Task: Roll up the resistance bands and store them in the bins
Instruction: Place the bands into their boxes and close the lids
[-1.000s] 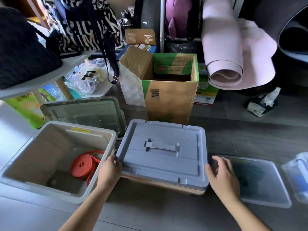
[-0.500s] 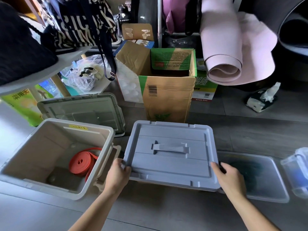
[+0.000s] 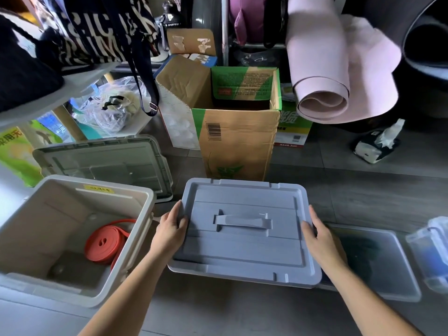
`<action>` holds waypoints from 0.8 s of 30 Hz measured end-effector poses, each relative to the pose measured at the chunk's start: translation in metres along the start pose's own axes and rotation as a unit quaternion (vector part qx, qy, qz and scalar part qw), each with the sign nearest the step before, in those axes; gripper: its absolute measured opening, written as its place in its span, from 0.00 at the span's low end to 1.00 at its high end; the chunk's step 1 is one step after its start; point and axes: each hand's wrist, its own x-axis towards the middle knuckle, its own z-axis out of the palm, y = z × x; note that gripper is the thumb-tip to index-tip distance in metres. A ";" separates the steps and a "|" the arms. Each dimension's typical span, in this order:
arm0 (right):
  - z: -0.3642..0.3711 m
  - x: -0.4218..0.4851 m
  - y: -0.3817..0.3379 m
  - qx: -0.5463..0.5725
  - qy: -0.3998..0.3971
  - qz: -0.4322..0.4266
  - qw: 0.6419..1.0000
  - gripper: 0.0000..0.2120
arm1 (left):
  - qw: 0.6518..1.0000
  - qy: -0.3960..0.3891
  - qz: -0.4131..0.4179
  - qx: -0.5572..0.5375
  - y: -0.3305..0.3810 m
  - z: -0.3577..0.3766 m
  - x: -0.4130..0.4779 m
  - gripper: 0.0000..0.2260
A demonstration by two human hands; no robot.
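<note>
Fingers of left hand and right hand clamp side edges of grey lid; orange band in bin left of it.

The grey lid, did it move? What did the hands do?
The right hand moved in and took hold of the grey lid at its right edge; the left hand slid from the front corner up its left edge. The lid looks lifted and shifted right. The red band, its bin and the cardboard box stayed put.
</note>
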 end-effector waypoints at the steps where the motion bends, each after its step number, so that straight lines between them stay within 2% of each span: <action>1: 0.001 0.001 0.002 0.025 -0.005 0.011 1.000 0.25 | 0.999 -0.005 -0.001 -0.039 -0.001 0.000 0.001 0.23; 4: 0.007 0.003 0.011 0.180 -0.021 0.137 0.974 0.36 | 0.981 -0.017 -0.063 -0.184 -0.004 0.003 0.001 0.27; 6: 0.010 0.005 0.015 0.254 -0.043 0.212 0.943 0.42 | 0.945 -0.016 -0.187 -0.269 -0.006 0.005 0.002 0.33; 7: 0.011 0.004 0.015 0.262 -0.052 0.229 0.936 0.44 | 0.928 -0.025 -0.238 -0.285 -0.006 0.005 0.001 0.32; 9: 0.011 0.003 0.012 0.260 -0.041 0.238 0.935 0.43 | 0.927 -0.026 -0.269 -0.261 -0.004 0.004 -0.001 0.28; 11: 0.011 0.001 0.010 0.257 -0.009 0.241 0.936 0.37 | 0.950 0.027 -0.226 -0.214 -0.003 0.004 -0.004 0.23; 13: 0.010 0.000 0.010 0.228 0.030 0.216 0.949 0.26 | 0.973 0.083 -0.144 -0.161 0.000 0.002 -0.010 0.21; 17: 0.009 -0.008 0.006 0.063 0.134 0.069 0.987 0.20 | 0.985 0.161 -0.056 -0.014 0.005 0.001 -0.016 0.12; 20: 0.009 -0.008 0.002 -0.014 0.128 -0.015 0.992 0.15 | 0.983 0.178 -0.028 0.040 0.010 0.002 -0.018 0.13; 24: 0.007 -0.003 0.002 -0.043 0.129 -0.038 0.990 0.17 | 0.981 0.182 -0.018 0.072 0.012 0.000 -0.020 0.17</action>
